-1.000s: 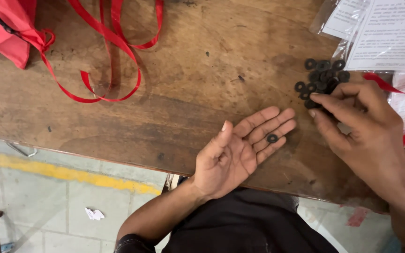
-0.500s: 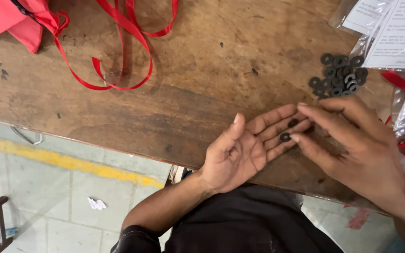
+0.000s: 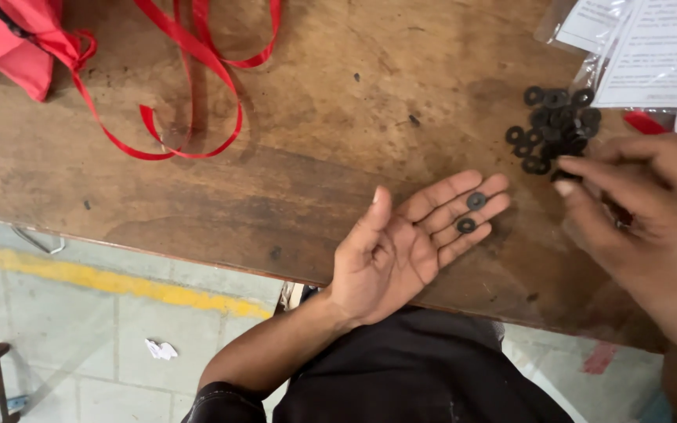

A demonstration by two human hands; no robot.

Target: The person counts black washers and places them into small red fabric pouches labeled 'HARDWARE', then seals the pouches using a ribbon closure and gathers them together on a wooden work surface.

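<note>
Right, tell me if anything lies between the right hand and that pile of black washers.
Nothing visible does. The right hand hovers at the near edge of the washer pile, fingertips almost on it. The left hand lies apart, palm up, with two washers on its fingers.

Worn wooden table (image 3: 221, 196); pale tiled floor (image 3: 80, 345) below, yellow stripe (image 3: 103, 280).
</note>
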